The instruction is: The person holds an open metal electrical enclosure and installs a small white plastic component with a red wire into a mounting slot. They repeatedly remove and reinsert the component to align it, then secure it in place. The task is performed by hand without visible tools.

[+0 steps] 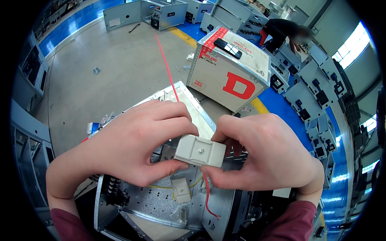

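Note:
Between both hands is a cream rectangular block (201, 150) with a recessed top and a screw at its centre. My left hand (138, 140) pinches its left end, thumb below and fingers above. On the other end, my right hand (267, 150) closes with thumb and curled fingers. A red wire (168, 66) runs from the far side down behind my left hand. Another red length (207, 197) hangs below the block by my right thumb; whether they join is hidden. Underneath, a similar cream block (181, 190) lies on a perforated metal plate (155, 205), with a yellow wire around it.
The plate belongs to a metal cabinet with black terminals (114, 190) at its left. A small plastic bag (182, 215) lies near its front. Beyond stands a large white box (209, 82) with a phone (228, 48) on top. A person (281, 32) bends over cabinets at the back right.

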`<state>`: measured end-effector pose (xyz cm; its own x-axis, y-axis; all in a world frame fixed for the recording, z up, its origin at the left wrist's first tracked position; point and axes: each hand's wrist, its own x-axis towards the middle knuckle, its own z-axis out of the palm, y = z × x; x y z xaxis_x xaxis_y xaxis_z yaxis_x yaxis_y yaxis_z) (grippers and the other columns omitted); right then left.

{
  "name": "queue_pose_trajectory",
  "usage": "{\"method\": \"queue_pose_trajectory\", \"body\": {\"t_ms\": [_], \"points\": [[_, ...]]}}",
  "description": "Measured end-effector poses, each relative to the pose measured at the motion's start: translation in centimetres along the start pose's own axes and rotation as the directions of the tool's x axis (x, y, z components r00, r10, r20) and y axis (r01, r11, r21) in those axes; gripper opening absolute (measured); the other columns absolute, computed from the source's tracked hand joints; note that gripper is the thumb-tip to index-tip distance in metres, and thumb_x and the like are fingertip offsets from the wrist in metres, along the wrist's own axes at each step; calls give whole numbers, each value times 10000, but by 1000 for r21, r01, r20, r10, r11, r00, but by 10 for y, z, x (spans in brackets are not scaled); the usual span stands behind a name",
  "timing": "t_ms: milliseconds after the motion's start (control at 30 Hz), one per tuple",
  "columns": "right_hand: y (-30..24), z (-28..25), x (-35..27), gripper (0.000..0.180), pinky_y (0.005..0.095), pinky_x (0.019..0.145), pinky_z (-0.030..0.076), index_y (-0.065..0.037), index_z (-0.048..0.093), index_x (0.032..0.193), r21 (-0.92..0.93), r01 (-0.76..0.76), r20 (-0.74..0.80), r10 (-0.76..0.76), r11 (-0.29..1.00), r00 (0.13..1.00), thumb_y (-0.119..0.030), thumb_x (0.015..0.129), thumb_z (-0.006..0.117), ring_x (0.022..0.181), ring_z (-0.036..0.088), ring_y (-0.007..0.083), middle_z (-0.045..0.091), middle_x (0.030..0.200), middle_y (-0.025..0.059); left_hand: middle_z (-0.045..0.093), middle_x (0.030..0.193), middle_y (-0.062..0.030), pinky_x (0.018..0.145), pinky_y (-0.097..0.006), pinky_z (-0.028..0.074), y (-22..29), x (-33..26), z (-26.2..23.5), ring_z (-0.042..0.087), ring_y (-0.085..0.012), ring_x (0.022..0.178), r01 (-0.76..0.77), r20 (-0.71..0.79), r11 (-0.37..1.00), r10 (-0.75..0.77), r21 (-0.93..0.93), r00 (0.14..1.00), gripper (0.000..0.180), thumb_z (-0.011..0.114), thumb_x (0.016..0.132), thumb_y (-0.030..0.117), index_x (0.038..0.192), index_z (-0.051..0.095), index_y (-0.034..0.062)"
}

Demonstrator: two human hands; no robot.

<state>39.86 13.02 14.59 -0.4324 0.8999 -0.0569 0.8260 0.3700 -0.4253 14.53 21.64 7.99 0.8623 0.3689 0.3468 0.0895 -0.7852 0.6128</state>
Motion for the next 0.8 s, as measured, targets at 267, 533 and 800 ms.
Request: {"method": "queue_pose_trajectory", "body": {"t_ms": [267, 533, 800], "points": [[0, -1, 2, 400, 314, 685, 617, -36, 700, 935, 21, -40, 20, 39, 999, 999, -297, 777, 958, 751, 787, 228, 762, 830, 88, 704, 1150, -146, 892, -446, 545, -1, 1, 0, 690, -381, 1052, -20, -9, 1000, 20, -6, 1000, 525, 895, 770, 208, 1227, 714, 22], [3, 0, 3, 393, 310, 683, 613, -40, 705, 946, 39, -45, 21, 44, 998, 999, -299, 779, 950, 747, 782, 223, 760, 830, 82, 703, 1145, -147, 887, -448, 544, -1, 2, 2, 688, -380, 1044, -36, -26, 999, 36, 10, 999, 534, 898, 766, 216, 1225, 709, 19], [3, 0, 3, 403, 313, 685, 612, -41, 701, 955, 17, -64, 39, 64, 998, 997, -304, 779, 950, 748, 779, 225, 758, 834, 82, 705, 1148, -147, 885, -452, 544, -3, 1, 2, 688, -384, 1046, -19, -1, 999, 19, 35, 1000, 534, 895, 765, 216, 1224, 705, 21]]}}
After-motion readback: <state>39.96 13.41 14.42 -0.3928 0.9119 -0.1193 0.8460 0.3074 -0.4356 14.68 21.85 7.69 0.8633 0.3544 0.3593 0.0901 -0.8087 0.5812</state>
